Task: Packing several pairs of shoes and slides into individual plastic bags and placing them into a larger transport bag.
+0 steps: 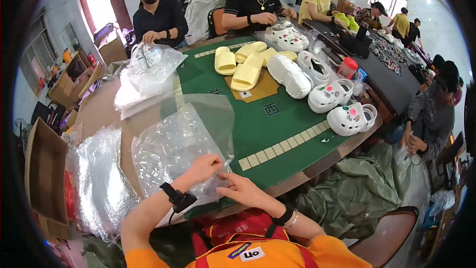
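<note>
A stack of clear plastic bags (173,144) lies flat on the table in front of me. My left hand (202,167) is over its near right corner, fingers curled in on the film of the top bag. Just to the right, my right hand (241,189) points toward the same corner. Its thumb and forefinger are apart, with nothing seen between them. Pale yellow slides (247,73) and white clogs with colourful charms (330,95) stand farther off on the green tabletop (208,79).
Silvery plastic sheets (101,173) lie at the left beside an open cardboard box (47,171). Across the table, one person (158,17) handles a clear bag and another (255,7) handles a shoe. A red-lidded jar (348,68) stands right of the clogs.
</note>
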`<state>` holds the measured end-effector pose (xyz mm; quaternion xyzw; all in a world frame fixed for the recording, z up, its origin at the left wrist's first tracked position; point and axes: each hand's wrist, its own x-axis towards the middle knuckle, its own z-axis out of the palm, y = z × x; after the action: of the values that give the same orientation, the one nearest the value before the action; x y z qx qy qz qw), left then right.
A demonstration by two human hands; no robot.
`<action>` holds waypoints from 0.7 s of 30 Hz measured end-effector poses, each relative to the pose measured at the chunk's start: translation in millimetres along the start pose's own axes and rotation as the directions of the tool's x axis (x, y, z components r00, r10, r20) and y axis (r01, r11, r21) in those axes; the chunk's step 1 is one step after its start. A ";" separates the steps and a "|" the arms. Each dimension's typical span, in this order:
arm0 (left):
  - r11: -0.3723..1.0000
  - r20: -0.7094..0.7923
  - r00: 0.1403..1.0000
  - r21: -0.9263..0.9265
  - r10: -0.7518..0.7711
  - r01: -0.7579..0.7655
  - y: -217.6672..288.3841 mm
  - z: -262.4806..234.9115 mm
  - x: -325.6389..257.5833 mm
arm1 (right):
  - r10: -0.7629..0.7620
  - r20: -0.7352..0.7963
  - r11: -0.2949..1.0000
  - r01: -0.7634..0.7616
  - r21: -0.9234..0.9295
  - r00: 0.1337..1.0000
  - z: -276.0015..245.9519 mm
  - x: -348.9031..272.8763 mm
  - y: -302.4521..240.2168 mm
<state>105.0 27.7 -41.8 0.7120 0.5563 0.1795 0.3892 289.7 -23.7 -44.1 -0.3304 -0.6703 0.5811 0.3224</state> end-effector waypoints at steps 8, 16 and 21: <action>1.000 0.592 0.806 -0.011 0.013 -0.008 63.9 -19.2 64.1 | 0.032 -0.239 0.969 -0.089 -0.232 0.970 -47.9 -5.5 15.4; 0.937 0.308 0.924 -0.329 0.227 -0.120 126.1 -67.1 188.1 | -0.296 -0.367 0.770 -0.007 -0.638 0.882 -89.8 -24.9 73.9; 0.943 -0.022 0.951 0.136 0.309 -0.304 80.2 -106.7 290.7 | -0.258 -0.349 0.809 0.004 -0.588 0.901 -92.6 -17.0 61.4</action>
<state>175.9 330.2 34.6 0.8098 0.4575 0.2161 0.2971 379.2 21.3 -95.1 -0.4785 -0.7519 0.2445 0.3820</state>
